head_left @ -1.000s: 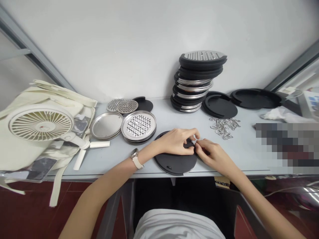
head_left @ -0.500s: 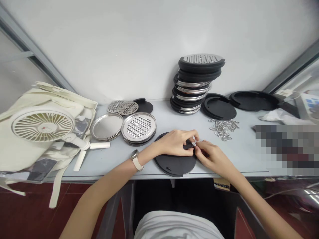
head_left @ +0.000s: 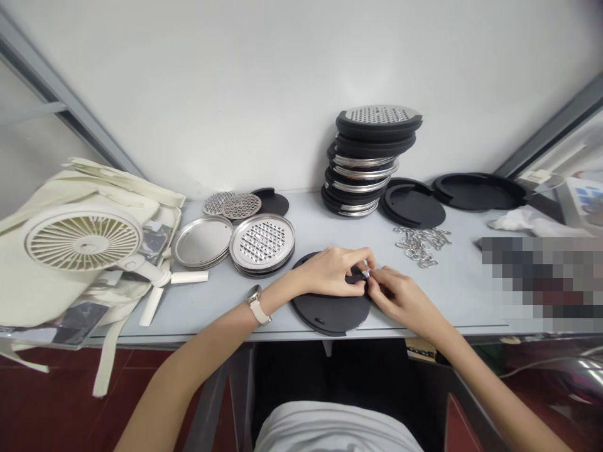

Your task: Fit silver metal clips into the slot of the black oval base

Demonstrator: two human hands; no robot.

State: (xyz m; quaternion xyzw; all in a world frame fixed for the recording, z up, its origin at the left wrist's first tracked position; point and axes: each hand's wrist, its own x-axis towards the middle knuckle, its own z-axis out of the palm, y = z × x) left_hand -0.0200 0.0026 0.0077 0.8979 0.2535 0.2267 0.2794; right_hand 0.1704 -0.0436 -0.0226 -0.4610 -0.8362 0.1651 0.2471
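A round black disc (head_left: 330, 314) lies flat near the table's front edge. My left hand (head_left: 332, 271) rests over its upper part, thumb and fingers closed around a black piece at the disc's edge. From the right, my right hand (head_left: 398, 294) pinches a small silvery metal piece (head_left: 366, 274) against that black piece, and the fingertips of both hands nearly meet there. How the metal piece joins the black one is too small to tell. A heap of metal clips (head_left: 421, 245) lies behind my right hand.
Behind stands a tall leaning stack of black and metal discs (head_left: 365, 182). Black trays (head_left: 417, 204) lie right of it. Round grater plates (head_left: 262, 242) and metal lids (head_left: 202, 240) sit left, beside a white fan (head_left: 85, 238) on a cream bag (head_left: 35, 289).
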